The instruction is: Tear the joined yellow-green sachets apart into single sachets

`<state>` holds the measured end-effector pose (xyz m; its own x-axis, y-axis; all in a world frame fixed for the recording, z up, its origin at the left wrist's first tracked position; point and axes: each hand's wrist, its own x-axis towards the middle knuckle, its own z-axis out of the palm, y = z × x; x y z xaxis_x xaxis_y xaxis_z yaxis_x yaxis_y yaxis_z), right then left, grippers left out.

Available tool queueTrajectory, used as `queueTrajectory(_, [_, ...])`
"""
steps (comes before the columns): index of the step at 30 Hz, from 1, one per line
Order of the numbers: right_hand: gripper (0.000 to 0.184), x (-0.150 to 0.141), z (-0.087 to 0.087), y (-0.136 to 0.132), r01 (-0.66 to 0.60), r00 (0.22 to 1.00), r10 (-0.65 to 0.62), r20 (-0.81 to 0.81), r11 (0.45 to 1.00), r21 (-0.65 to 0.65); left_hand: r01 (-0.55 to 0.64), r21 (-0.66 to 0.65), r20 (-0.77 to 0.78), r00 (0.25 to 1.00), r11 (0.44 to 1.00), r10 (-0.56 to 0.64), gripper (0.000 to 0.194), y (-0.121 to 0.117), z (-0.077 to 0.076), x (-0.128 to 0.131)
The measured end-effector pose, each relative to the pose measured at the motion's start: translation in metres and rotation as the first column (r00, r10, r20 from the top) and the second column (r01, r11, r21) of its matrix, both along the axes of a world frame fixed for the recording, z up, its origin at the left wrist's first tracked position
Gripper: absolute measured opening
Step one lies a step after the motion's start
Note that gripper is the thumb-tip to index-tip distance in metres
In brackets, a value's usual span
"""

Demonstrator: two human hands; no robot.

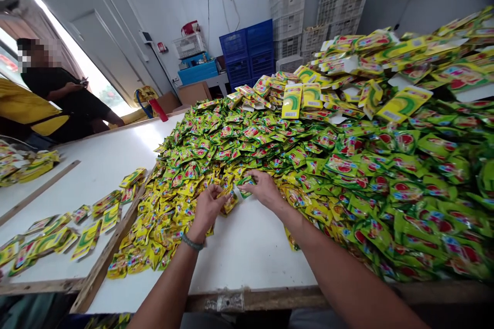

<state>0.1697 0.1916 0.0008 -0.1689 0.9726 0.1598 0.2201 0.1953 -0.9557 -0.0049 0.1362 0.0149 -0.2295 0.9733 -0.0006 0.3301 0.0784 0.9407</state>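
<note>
My left hand (208, 208), with a dark bracelet at the wrist, is closed on a small yellow packet (230, 204) at the front edge of the heap. Opposite it, my right hand (265, 191) pinches a green packet (246, 188) between thumb and fingers. Yellow packets (165, 221) lie to the left of my hands. Behind and to the right rises a deep pile of green packets (347, 164) printed with red fruit. Both hands are just above the white table (250, 247).
Flat yellow-green cardboard boxes (291, 101) are heaped behind the packets. More boxes (88, 239) lie left of a wooden divider (111, 244). A wooden rail (281, 299) edges the table. Blue crates (247, 51) and white crates (289, 10) stand at the wall. A person (64, 82) stands back left.
</note>
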Motion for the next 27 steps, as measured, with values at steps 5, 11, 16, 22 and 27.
queueTrajectory(5, [0.031, -0.007, -0.009, -0.003, -0.160, 0.978, 0.147, -0.149, 0.984, -0.080, 0.044, -0.042, 0.386, 0.922, 0.998, -0.025, 0.038, 0.006, -0.009, 0.011])
queueTrajectory(11, [0.023, -0.013, -0.012, -0.008, -0.117, 0.993, 0.117, 0.002, 0.991, -0.067, 0.139, -0.013, 0.552, 0.827, 0.990, -0.109, 0.031, -0.002, -0.008, 0.011])
queueTrajectory(16, [0.025, -0.014, -0.007, -0.013, -0.200, 0.975, 0.185, -0.121, 0.973, -0.118, 0.128, -0.045, 0.493, 0.865, 0.991, -0.089, 0.032, -0.003, -0.008, 0.006])
queueTrajectory(22, [0.041, -0.008, 0.010, -0.019, -0.422, 0.886, 0.320, -0.335, 0.855, -0.300, 0.222, -0.030, 0.377, 0.906, 0.975, -0.194, 0.029, 0.006, 0.012, -0.001])
queueTrajectory(27, [0.023, -0.012, 0.014, -0.019, -0.134, 0.991, 0.132, -0.021, 0.983, -0.128, 0.342, -0.053, -0.091, 0.934, 0.938, -0.346, 0.036, 0.043, 0.079, 0.003])
